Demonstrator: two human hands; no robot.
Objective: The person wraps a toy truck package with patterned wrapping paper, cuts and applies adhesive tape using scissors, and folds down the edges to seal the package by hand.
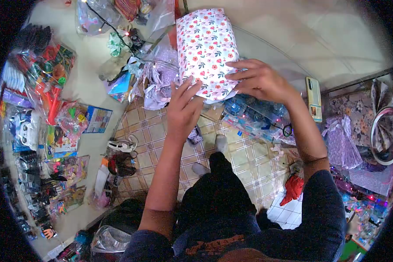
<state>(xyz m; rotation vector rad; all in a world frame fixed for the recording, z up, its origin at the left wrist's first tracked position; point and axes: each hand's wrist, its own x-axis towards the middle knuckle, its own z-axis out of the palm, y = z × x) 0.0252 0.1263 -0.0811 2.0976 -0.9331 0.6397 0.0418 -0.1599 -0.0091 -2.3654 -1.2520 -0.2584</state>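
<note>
A soft-looking package in white gift wrap with red flowers and dark leaves lies on the glass counter top in front of me. Its near end comes to a folded, narrowed edge. My left hand grips the near left corner, fingertips on the paper and thumb out of sight. At the near right side, my right hand holds the edge with several fingers laid over the paper. Whatever the paper covers is hidden.
Left of the package sit a lilac wrapped bundle and a string of lights. Bagged toys crowd the left counter. A phone lies at the right, near a lilac pleated bow. Below is a tiled floor.
</note>
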